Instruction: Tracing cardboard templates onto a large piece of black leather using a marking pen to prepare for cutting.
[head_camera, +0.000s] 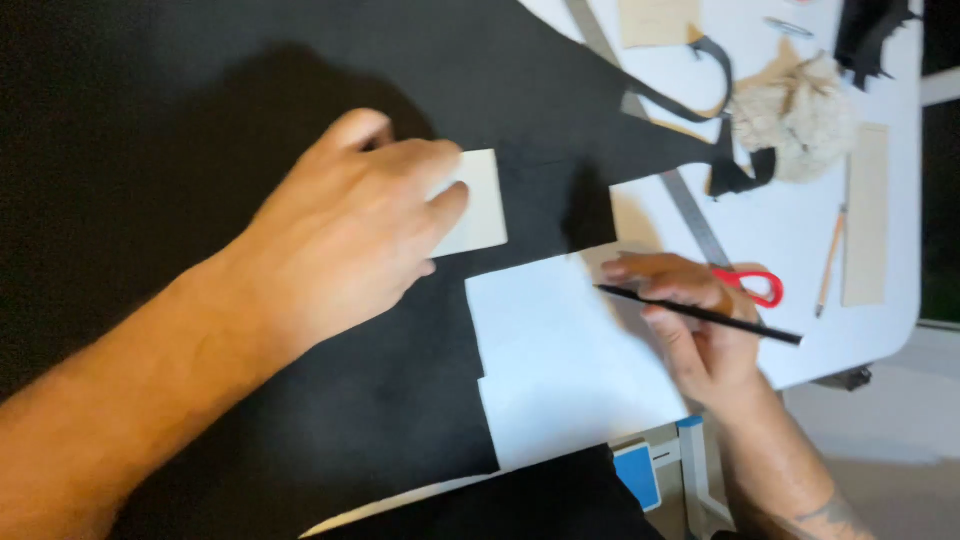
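The pale card template (478, 200) lies flat on the black sheet (150, 120), pinned under the fingertips of your left hand (350, 225), its far edge facing the cut-out. Your right hand (690, 330) sits beyond that edge, pinching a black pencil (700, 314) whose tip aims back toward the card. The card's near half is hidden beneath your fingers.

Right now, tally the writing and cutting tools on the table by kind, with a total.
Black pencil, held in the right hand: 1
Wooden pencil, lying on the white table: 1
Red-handled scissors, partly hidden behind the right hand: 1
Metal ruler: 1
Total: 4
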